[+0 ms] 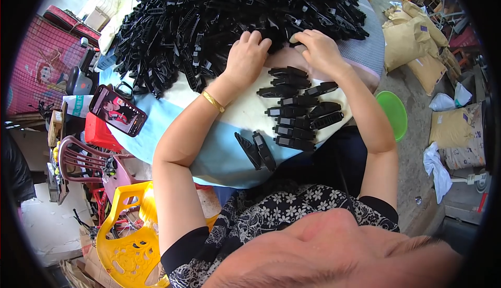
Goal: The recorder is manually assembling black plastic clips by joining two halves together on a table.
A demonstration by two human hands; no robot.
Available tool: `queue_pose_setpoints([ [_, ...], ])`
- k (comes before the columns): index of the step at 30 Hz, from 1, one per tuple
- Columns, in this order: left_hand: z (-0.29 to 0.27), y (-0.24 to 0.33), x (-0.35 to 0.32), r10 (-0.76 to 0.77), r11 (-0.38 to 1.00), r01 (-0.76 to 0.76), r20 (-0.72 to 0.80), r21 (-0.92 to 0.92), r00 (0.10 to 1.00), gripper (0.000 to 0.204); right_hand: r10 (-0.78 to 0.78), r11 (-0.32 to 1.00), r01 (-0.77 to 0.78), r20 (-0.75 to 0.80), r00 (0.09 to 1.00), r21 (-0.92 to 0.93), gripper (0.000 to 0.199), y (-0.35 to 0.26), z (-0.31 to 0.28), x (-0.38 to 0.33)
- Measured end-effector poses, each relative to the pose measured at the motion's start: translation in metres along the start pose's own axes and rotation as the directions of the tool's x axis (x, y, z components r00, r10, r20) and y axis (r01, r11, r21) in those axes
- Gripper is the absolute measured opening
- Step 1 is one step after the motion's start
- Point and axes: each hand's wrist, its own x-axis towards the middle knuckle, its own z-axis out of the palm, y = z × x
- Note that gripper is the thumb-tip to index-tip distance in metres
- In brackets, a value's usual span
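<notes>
A large heap of black plastic parts (167, 27) covers the far side of the cloth-covered table (214, 157). My left hand (247, 58) is closed at the near edge of the heap, its fingertips hidden among dark parts. Beside it, my right hand (319, 52) pinches at a black plastic part (293, 31), whose shape is hard to make out. Nearer to me, below my hands, several black clip-like parts (293, 122) lie in a rough column, with a few more (326, 115) to their right. Two similar parts (264, 151) lie apart at the front left.
A phone (118, 110) playing a video stands at the table's left edge. A yellow plastic chair (128, 241) and a red chair (78, 155) are at the left. On the right floor sit a green basin (391, 114) and several brown sacks (409, 40).
</notes>
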Motion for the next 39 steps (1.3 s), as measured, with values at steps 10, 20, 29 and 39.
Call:
queue_pose_setpoints([
  [10, -0.008, 0.005, -0.004, 0.105, 0.993, -0.101, 0.055, -0.064, 0.993, 0.022, 0.139, 0.913, -0.221, 0.250, 0.958, 0.342, 0.017, -0.014, -0.034, -0.023],
  [20, 0.003, 0.009, 0.000, -0.047, 0.830, 0.104, 0.117, -0.547, 0.992, 0.018, 0.089, 0.968, -0.109, 0.097, 0.991, 0.228, 0.019, -0.004, -0.036, -0.029],
  [29, -0.007, 0.008, -0.005, -0.119, 0.853, 0.204, 0.203, -0.481, 0.972, 0.023, -0.034, 0.988, 0.035, -0.011, 0.999, 0.150, 0.018, -0.011, -0.030, -0.027],
  [39, -0.003, 0.015, 0.000, -0.145, 0.811, 0.246, 0.226, -0.531, 0.963, 0.018, -0.079, 0.986, 0.056, 0.144, 0.986, 0.158, 0.016, -0.022, -0.023, -0.005],
])
